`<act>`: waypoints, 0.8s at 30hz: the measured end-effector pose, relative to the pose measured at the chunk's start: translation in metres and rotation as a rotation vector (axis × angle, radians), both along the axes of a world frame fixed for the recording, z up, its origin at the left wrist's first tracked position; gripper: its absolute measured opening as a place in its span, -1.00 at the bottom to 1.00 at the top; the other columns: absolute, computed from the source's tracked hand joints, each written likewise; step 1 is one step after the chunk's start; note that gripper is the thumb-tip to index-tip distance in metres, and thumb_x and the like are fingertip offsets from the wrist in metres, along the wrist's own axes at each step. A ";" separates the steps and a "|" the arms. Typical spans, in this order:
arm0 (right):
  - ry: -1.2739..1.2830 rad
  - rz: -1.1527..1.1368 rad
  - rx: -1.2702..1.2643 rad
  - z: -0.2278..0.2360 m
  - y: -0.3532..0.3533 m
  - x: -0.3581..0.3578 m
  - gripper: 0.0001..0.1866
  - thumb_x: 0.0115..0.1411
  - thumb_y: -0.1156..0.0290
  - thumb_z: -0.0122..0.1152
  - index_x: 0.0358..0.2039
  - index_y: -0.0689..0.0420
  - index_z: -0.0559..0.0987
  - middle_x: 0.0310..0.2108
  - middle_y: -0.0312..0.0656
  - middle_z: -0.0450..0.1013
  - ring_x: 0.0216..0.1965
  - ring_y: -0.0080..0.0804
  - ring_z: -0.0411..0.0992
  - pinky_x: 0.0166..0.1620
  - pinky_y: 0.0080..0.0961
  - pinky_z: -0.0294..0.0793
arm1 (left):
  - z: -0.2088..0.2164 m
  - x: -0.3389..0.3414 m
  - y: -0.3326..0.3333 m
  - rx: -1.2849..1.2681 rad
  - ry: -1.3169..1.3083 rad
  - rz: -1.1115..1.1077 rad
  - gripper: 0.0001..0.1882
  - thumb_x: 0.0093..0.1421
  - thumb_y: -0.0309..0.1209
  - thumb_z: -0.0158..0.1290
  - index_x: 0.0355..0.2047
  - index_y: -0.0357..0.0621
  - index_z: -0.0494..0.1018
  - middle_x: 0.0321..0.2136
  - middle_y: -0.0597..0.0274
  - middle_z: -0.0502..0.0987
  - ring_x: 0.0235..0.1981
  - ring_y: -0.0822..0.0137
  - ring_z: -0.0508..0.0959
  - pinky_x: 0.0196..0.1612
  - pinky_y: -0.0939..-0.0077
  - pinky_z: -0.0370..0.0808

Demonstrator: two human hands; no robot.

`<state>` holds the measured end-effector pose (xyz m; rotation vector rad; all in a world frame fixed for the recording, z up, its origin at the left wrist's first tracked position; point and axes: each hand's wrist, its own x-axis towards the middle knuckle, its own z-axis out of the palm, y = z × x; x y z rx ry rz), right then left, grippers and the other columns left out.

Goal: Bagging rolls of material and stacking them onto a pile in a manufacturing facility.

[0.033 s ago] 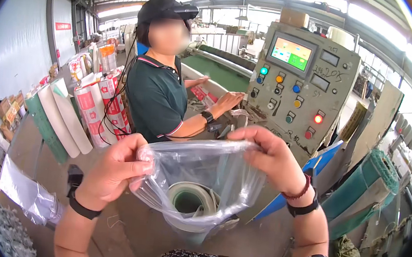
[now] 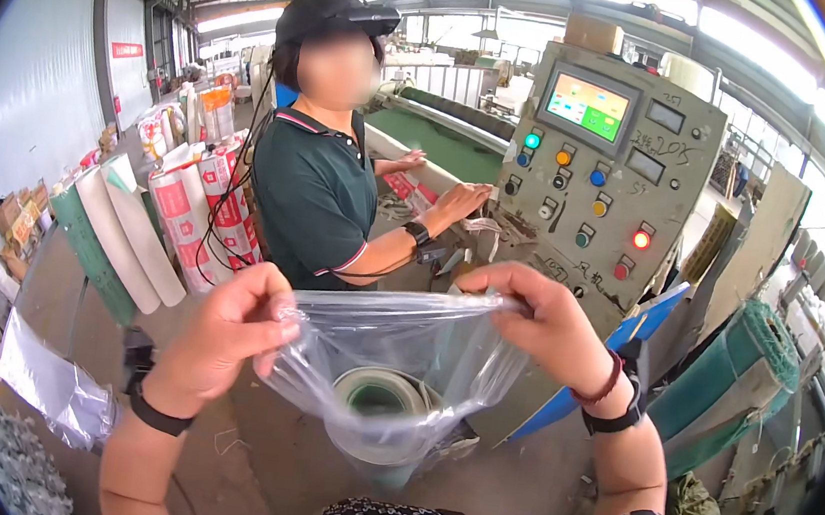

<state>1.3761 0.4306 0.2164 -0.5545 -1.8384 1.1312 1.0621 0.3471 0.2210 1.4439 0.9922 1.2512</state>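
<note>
Between my two hands stretches a clear plastic bag (image 2: 485,381), its rim drawn wide and its film wrinkled. My left hand (image 2: 233,334) pinches the left side of the rim between thumb and fingers. On the opposite side, my right hand (image 2: 551,322) grips the rim with its fingers curled over the film. Below, a pale roll of sheet material (image 2: 359,383) with a greenish hollow core stands upright. I see the roll through the film; how far the bag reaches down around it, I cannot tell.
A co-worker (image 2: 314,192) in a dark green shirt stands ahead, hands near a machine. The control cabinet (image 2: 590,196) with lit buttons rises ahead right. Wrapped rolls (image 2: 186,214) stand at left, a green roll (image 2: 731,382) at right, and silvery film (image 2: 48,380) lies lower left.
Both hands have shifted slightly, the right one downward. The bag's far edge now runs straighter and a little lower between them. The co-worker's pose is nearly the same.
</note>
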 end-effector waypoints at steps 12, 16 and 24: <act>0.291 0.342 -0.014 -0.093 0.065 0.049 -0.04 0.07 0.26 0.36 0.33 0.32 0.01 0.19 -0.04 0.20 0.22 -0.20 0.19 0.23 -0.22 0.17 | -0.122 0.025 0.019 0.460 -0.029 0.400 -0.09 0.17 0.12 0.01 0.32 -0.25 0.01 0.04 -0.01 0.40 0.09 0.16 0.38 0.23 0.15 0.23; 0.063 0.510 -0.025 -0.135 0.061 0.005 -0.06 0.02 0.37 0.39 0.34 0.19 0.06 0.24 -0.04 0.19 0.22 -0.25 0.21 0.23 -0.30 0.18 | -0.178 0.064 0.029 0.251 0.110 0.298 -0.26 0.19 0.14 -0.05 0.13 -0.25 0.25 -0.11 -0.05 0.47 -0.10 0.15 0.48 0.02 0.20 0.41; 0.685 0.469 -0.122 -0.059 0.065 -0.015 -0.70 0.37 0.31 -0.07 -0.26 0.26 0.56 -0.44 -0.26 0.49 -0.51 -0.69 0.30 -0.42 -0.71 0.28 | -0.063 0.124 0.026 0.602 -0.016 0.498 -0.70 0.32 -0.17 -0.08 -0.43 -0.12 0.37 -0.56 0.20 0.39 -0.62 0.32 0.35 -0.46 0.38 0.37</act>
